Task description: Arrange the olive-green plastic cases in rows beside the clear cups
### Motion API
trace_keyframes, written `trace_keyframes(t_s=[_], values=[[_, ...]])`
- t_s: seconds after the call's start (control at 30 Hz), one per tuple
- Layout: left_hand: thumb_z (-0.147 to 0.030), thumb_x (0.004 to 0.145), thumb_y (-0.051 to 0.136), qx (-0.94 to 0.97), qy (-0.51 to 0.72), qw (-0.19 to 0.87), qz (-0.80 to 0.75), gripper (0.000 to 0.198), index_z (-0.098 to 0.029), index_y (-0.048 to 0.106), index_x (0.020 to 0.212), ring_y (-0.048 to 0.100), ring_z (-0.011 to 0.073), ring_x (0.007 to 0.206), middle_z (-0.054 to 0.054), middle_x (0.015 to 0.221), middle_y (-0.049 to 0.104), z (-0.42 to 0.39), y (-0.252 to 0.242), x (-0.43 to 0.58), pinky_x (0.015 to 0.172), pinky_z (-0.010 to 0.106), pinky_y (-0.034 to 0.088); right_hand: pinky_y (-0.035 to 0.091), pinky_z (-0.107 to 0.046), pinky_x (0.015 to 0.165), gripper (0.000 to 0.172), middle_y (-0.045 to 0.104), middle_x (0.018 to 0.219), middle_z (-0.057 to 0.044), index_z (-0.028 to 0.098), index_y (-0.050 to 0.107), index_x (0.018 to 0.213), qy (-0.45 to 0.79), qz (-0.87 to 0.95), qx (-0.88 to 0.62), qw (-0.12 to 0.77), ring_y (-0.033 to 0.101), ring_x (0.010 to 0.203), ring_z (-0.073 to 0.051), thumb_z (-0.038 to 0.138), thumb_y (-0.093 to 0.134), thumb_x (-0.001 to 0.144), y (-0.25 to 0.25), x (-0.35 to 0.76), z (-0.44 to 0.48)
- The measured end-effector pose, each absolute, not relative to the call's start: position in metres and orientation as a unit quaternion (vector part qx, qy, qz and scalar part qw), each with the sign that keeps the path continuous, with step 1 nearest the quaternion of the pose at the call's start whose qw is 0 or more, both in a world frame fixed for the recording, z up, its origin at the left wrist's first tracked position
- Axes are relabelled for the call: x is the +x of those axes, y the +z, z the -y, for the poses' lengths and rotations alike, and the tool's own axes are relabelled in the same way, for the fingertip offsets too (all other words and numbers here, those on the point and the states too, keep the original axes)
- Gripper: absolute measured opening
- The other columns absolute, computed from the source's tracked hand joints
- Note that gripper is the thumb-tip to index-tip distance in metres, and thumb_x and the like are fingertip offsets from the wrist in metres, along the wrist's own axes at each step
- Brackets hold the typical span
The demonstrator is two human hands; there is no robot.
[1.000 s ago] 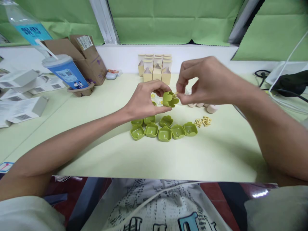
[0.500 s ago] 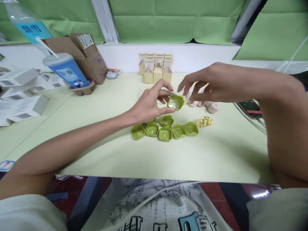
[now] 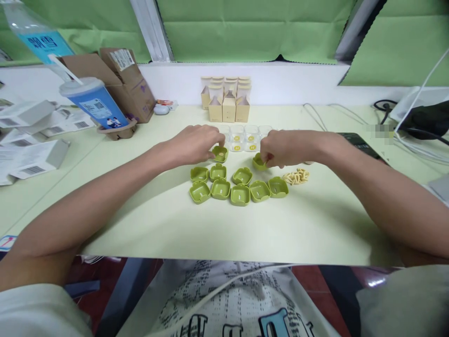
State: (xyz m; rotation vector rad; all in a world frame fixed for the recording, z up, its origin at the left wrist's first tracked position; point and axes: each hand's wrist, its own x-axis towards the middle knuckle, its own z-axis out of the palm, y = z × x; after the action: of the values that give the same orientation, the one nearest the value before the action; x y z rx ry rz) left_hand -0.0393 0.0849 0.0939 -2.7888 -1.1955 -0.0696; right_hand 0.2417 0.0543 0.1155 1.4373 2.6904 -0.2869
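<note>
My left hand (image 3: pixel 202 142) is closed at the left edge of a small green flower-edged cup (image 3: pixel 220 153), low over the table. On the other side my right hand (image 3: pixel 278 149) pinches a second green cup (image 3: pixel 258 162), its fingers hiding part of it. Between and behind the hands, clear little cups (image 3: pixel 244 137) with yellow marks sit in rows. Several more green cups (image 3: pixel 240 194) rest in two uneven rows nearer me, open side up, each with a small pale piece or slot inside that I cannot make out. Pale yellow curled pieces (image 3: pixel 296 176) lie heaped to their right.
Small open cardboard boxes (image 3: pixel 229 107) stand against the wall. A blue drink cup (image 3: pixel 100 105), a brown carton (image 3: pixel 131 89) and white boxes (image 3: pixel 42 157) crowd the left. A phone (image 3: pixel 361 144) and cables (image 3: pixel 417 152) lie at right.
My left hand has moved left and down to the table. My right hand has come down from the air onto a green cup. The clear cups now show between them.
</note>
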Motion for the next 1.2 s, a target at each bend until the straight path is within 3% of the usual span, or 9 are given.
trace_keyframes(t_s=[0.1,0.17,0.23,0.47,0.7,0.87,0.97,1.07,1.2], values=[[-0.03,0.087,0.077,-0.918,0.007,0.063,0.39,0.03,-0.023,0.073,0.115,0.075,0.0296,0.103,0.009,0.122,0.077,-0.084,0.09,-0.038,0.082,0.034,0.053,0.037,-0.033,0.057,0.027,0.063,0.059,0.003,0.022,0.066,0.058,-0.166,-0.866,0.442,0.166,0.057,0.054,-0.014,0.009,0.076,0.079,0.12,0.229,-0.052],[-0.028,0.085,0.077,-0.918,0.005,0.072,0.391,0.035,-0.022,0.072,0.119,0.075,0.0303,0.106,0.01,0.124,0.077,-0.082,0.09,-0.036,0.08,0.034,0.053,0.044,-0.031,0.061,0.019,0.074,0.071,0.003,0.024,0.078,0.073,-0.193,-0.876,0.408,0.169,0.065,0.065,-0.016,0.008,0.073,0.08,0.125,0.229,-0.053],[-0.025,0.083,0.077,-0.917,0.0,0.081,0.39,0.036,-0.022,0.073,0.119,0.075,0.0322,0.11,0.009,0.125,0.078,-0.079,0.091,-0.033,0.08,0.035,0.053,0.049,-0.03,0.065,0.026,0.08,0.082,0.003,0.027,0.085,0.088,-0.214,-0.878,0.398,0.158,0.07,0.073,-0.017,0.008,0.07,0.081,0.129,0.234,-0.057],[-0.014,0.081,0.067,-0.925,-0.056,0.046,0.374,0.027,-0.022,0.079,0.104,0.076,0.0292,0.099,0.008,0.112,0.081,-0.079,0.087,-0.028,0.08,0.036,0.054,0.053,-0.036,0.078,0.028,0.082,0.091,0.0,0.027,0.086,0.094,-0.094,-0.92,0.381,0.017,0.073,0.084,-0.021,0.008,0.065,0.086,0.128,0.231,-0.058],[-0.014,0.078,0.065,-0.91,-0.181,-0.029,0.372,0.025,-0.019,0.079,0.097,0.077,0.0257,0.082,0.006,0.09,0.083,-0.083,0.084,-0.025,0.077,0.036,0.056,0.049,-0.038,0.081,0.026,0.073,0.124,-0.016,0.02,0.088,0.109,0.012,-0.908,0.379,-0.179,0.067,0.087,-0.022,0.023,0.064,0.099,0.093,0.196,-0.048],[-0.019,0.084,0.066,-0.887,-0.297,-0.076,0.347,0.011,-0.02,0.075,0.09,0.075,0.0242,0.077,0.003,0.081,0.079,-0.085,0.085,-0.026,0.08,0.042,0.06,0.056,-0.039,0.083,0.024,0.08,0.108,-0.012,0.019,0.088,0.11,-0.149,-0.852,0.429,-0.262,0.074,0.085,-0.024,0.032,0.071,0.098,0.085,0.19,-0.05],[-0.032,0.094,0.069,-0.876,-0.341,-0.08,0.332,0.009,-0.025,0.076,0.094,0.075,0.027,0.088,0.004,0.089,0.08,-0.08,0.09,-0.026,0.092,0.05,0.06,0.062,-0.042,0.078,0.024,0.084,0.1,-0.01,0.02,0.087,0.105,-0.25,-0.799,0.458,-0.299,0.077,0.079,-0.026,0.04,0.079,0.093,0.091,0.19,-0.047],[-0.046,0.104,0.065,-0.867,-0.396,-0.061,0.297,0.02,-0.029,0.074,0.099,0.075,0.028,0.106,0.004,0.105,0.081,-0.07,0.099,-0.023,0.102,0.054,0.058,0.067,-0.045,0.085,0.025,0.084,0.108,-0.011,0.021,0.085,0.102,-0.254,-0.776,0.453,-0.359,0.079,0.094,-0.029,0.043,0.084,0.09,0.098,0.191,-0.045],[-0.068,0.101,0.072,-0.874,-0.428,-0.029,0.227,0.051,-0.028,0.067,0.133,0.066,0.0285,0.133,0.008,0.143,0.071,-0.058,0.114,-0.02,0.116,0.052,0.055,0.067,-0.05,0.097,0.03,0.083,0.117,-0.011,0.023,0.084,0.108,-0.227,-0.752,0.429,-0.447,0.076,0.116,-0.034,0.046,0.086,0.089,0.108,0.195,-0.044]])
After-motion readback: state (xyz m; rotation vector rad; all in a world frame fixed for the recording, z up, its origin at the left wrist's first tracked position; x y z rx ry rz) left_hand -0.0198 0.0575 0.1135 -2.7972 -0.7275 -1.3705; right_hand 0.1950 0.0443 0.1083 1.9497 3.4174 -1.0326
